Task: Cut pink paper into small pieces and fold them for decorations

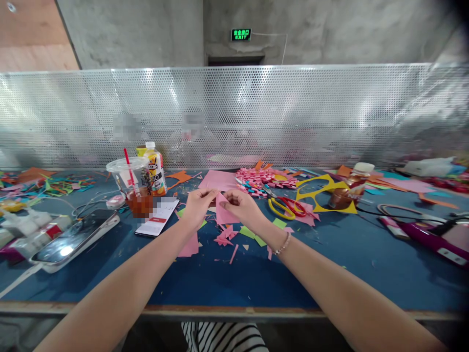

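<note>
Both of my hands meet over the middle of the blue table, pinching one piece of pink paper [224, 211] that hangs between them. My left hand [200, 204] grips its upper left edge with thumb and finger. My right hand [240, 204] holds the upper right side with curled fingers. Behind them lies a larger pink sheet [218, 179]. Below the hands are pink paper scraps [226, 236] and green scraps [253, 235]. Right of my right hand lie scissors with red and yellow handles [289, 207].
A pile of small pink paper pieces [267, 177] lies behind the scissors. At left stand a plastic drink cup [134, 188], a bottle [157, 171] and a phone [78, 239]. A yellow cut-out sheet [317, 190] and a brown bottle [346, 193] are at right. A perforated metal screen [234, 112] closes the back.
</note>
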A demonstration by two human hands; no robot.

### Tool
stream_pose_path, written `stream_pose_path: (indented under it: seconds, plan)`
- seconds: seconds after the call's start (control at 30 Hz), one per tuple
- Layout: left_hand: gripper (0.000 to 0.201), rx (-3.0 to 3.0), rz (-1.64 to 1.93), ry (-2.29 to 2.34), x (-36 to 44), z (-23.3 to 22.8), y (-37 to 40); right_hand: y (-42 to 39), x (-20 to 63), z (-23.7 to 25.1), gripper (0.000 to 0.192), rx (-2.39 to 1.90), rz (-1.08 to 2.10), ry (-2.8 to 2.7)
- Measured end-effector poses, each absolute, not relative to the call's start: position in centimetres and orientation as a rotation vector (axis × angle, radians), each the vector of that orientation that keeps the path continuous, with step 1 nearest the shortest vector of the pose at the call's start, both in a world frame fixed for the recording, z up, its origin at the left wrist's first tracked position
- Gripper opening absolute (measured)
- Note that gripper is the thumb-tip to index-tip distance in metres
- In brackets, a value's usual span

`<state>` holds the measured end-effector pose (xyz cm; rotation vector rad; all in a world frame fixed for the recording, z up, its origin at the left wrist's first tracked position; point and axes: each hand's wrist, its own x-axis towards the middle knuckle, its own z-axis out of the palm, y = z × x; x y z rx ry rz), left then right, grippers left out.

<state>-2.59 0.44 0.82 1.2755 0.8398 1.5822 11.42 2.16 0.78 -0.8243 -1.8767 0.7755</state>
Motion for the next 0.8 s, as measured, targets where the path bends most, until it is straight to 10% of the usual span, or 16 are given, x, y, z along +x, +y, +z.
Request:
stream_pose_path:
  seconds: [0.8]
  plan:
    - [0.025, 1.283, 1.579, 0.864, -2.34, 0.58, 0.47, 2.3, 11.36, 0.76, 0.014, -0.808, 0.875, -1.812]
